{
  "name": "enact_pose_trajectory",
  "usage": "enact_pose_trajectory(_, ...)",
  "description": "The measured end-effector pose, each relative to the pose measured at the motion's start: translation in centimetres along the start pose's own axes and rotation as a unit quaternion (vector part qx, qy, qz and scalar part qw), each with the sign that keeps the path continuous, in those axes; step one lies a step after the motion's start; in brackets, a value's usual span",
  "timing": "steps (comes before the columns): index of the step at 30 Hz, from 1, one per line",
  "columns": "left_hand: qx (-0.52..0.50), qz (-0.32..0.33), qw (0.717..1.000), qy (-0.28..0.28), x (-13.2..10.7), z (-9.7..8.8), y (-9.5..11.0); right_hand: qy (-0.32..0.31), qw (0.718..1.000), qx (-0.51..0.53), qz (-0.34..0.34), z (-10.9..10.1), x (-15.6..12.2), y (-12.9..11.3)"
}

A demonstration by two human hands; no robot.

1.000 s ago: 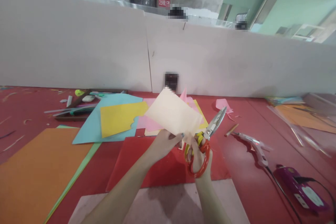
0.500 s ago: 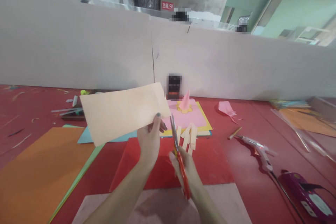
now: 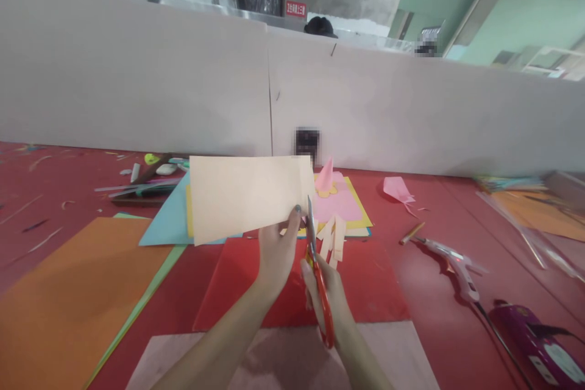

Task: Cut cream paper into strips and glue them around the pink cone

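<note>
A cream sheet of paper (image 3: 247, 195) is pinched near its lower right corner by my left hand (image 3: 280, 250), thumb on the near face. My right hand (image 3: 329, 283) is closed around the handles of red-handled scissors (image 3: 323, 301). Their blades point up and lie at the sheet's right edge, beside my left thumb. Whether the blades are parted is hard to make out. Behind the scissors, several cream paper strips (image 3: 337, 237) lie partly on a red sheet (image 3: 256, 280). A pink paper cone (image 3: 325, 177) stands on a yellow flower-shaped base, over pink and yellow sheets.
To the right lie a glue gun (image 3: 457, 265), a purple power unit (image 3: 532, 341) and a pink paper scrap (image 3: 397, 189). Orange sheets (image 3: 59, 292) cover the left side, near a dark tray (image 3: 146, 195) of tools. A white partition (image 3: 183, 85) stands behind the table.
My left hand has brought the cream sheet rightward and levelled it, so its right edge now meets the scissor blades. The scissors have shifted slightly right in view.
</note>
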State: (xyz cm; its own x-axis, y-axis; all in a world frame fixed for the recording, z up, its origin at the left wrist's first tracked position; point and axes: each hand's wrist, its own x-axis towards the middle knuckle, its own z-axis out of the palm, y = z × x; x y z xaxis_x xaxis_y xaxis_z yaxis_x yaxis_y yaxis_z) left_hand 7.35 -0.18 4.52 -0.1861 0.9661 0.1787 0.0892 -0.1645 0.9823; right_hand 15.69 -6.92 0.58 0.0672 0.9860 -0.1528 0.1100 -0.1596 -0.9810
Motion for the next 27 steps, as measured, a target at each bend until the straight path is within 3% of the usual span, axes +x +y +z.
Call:
enact_pose_trajectory(12,0.01,0.025,0.999,-0.028,0.2,0.2,-0.7,0.035,0.998,0.025,0.052,0.2,1.3,2.1)
enact_pose_trajectory(27,0.005,0.013,1.0,-0.019,0.1,0.2,-0.3,0.034,0.999,-0.003,0.041,0.2,0.8,1.5)
